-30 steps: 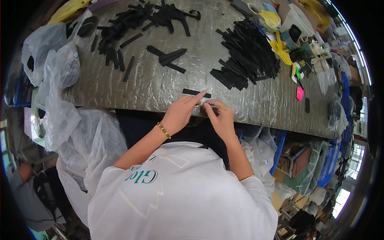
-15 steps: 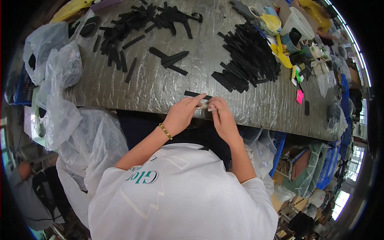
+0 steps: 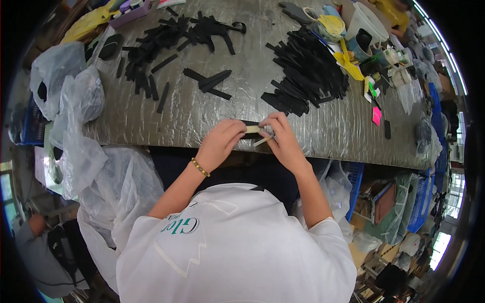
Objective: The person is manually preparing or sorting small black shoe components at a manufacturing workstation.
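Note:
Near the table's front edge, my left hand [image 3: 220,142] pinches one end of a short pale, cream-coloured strip [image 3: 252,130]. My right hand [image 3: 286,144] meets the strip's other end with its fingertips. A thin whitish stick [image 3: 262,141] also pokes out of my right hand, slanting down to the left; its exact kind is unclear. Right behind the pale strip lies a black strip [image 3: 249,122], partly covered by my fingers. Farther off are a large heap of black strips [image 3: 309,70] on the right and a looser heap [image 3: 156,48] on the left.
A few crossed black strips [image 3: 208,82] lie between the heaps. At the right stand a white tub [image 3: 365,22], yellow scissors-like handles [image 3: 348,63] and a pink tag [image 3: 376,116]. Plastic bags [image 3: 83,91] crowd the left edge. A person [image 3: 43,247] is at the lower left.
My hands have drawn apart, so the pale strip between them shows more fully. The whitish stick now slants downward from my right hand. The whole view has shifted slightly.

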Motion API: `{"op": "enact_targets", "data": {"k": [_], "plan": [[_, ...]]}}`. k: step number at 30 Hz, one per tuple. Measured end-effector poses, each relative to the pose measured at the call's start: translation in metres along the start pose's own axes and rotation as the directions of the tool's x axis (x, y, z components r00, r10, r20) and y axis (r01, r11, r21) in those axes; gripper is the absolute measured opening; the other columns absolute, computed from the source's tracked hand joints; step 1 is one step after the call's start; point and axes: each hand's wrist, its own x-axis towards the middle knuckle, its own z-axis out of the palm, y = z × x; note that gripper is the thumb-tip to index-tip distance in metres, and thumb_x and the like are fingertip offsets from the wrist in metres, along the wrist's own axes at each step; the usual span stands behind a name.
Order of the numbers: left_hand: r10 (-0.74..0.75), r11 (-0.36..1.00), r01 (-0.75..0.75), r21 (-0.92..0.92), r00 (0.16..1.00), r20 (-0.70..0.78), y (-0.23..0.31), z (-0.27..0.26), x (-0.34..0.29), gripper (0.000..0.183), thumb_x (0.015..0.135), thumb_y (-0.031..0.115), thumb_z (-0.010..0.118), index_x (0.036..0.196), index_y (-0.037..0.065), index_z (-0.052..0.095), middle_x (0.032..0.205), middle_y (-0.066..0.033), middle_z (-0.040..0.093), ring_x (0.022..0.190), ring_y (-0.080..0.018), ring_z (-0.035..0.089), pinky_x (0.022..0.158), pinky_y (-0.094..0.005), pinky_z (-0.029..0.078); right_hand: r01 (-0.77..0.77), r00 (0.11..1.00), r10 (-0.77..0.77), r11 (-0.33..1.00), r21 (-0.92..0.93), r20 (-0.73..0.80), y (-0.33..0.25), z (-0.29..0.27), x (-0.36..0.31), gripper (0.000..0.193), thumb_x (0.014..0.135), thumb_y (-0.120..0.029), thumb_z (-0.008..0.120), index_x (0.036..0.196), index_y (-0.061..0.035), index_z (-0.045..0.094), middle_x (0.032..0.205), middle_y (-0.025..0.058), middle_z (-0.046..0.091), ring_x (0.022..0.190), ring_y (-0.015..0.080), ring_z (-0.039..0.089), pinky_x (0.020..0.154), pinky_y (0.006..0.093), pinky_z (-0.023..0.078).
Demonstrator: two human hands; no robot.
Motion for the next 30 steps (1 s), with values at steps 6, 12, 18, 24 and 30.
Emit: {"op": "enact_targets", "data": {"k": [6,12,18,24,30], "plan": [[0.034,0.998,-0.035,0.055,0.999,0.03,-0.018,-0.006,0.023,0.013,0.087,0.005,0.066,0.1,0.004,0.065,0.105,-0.0103,0.066,0.101,-0.0323,0.062,0.086,-0.0407,0.05,0.087,0.996,-0.089,0.981,-0.175,-0.004,0.015,0.009,-0.025,0.027,0.087,-0.009,0.072,0.113,-0.0055,0.067,0.111,0.0124,0.058,0.1,0.0323,0.058,0.084,0.039,0.048],[0.078,0.993,-0.086,0.081,0.992,0.101,-0.029,0.001,0.022,0.011,0.086,0.006,0.066,0.097,0.004,0.067,0.107,-0.0092,0.066,0.102,-0.032,0.061,0.087,-0.0405,0.05,-0.037,0.999,0.022,0.925,-0.377,-0.044,0.03,-0.026,-0.066,0.027,0.088,-0.018,0.071,0.113,-0.0072,0.071,0.113,0.011,0.061,0.099,0.0324,0.059,0.084,0.041,0.048],[0.05,0.995,-0.059,0.082,0.993,0.108,-0.029,0.014,0.014,0.013,0.085,0.003,0.065,0.098,0.004,0.067,0.104,-0.0097,0.066,0.098,-0.0325,0.06,0.086,-0.0407,0.05,-0.147,0.969,0.031,0.869,-0.472,-0.244,0.047,-0.035,-0.037,0.033,0.088,-0.018,0.073,0.117,-0.0059,0.067,0.113,0.0144,0.058,0.098,0.0358,0.059,0.084,0.0415,0.048],[0.001,0.997,-0.002,0.074,1.0,0.016,-0.011,0.021,0.0,0.02,0.082,-0.002,0.064,0.101,0.004,0.068,0.102,-0.01,0.065,0.096,-0.0325,0.06,0.083,-0.0406,0.051,-0.162,0.958,0.11,0.97,-0.183,-0.264,0.023,0.026,-0.021,0.03,0.082,-0.018,0.078,0.101,-0.0009,0.062,0.097,0.015,0.056,0.091,0.0367,0.058,0.08,0.0443,0.047],[-0.011,0.996,0.012,0.089,1.0,-0.016,-0.012,0.026,-0.001,0.023,0.081,-0.003,0.065,0.102,0.005,0.069,0.102,-0.0095,0.065,0.095,-0.0316,0.061,0.082,-0.0403,0.051,-0.251,0.917,0.19,0.958,-0.137,-0.35,0.019,0.047,-0.019,0.024,0.084,-0.016,0.077,0.096,-0.0001,0.064,0.093,0.0145,0.056,0.085,0.0358,0.058,0.076,0.0447,0.046]]}}
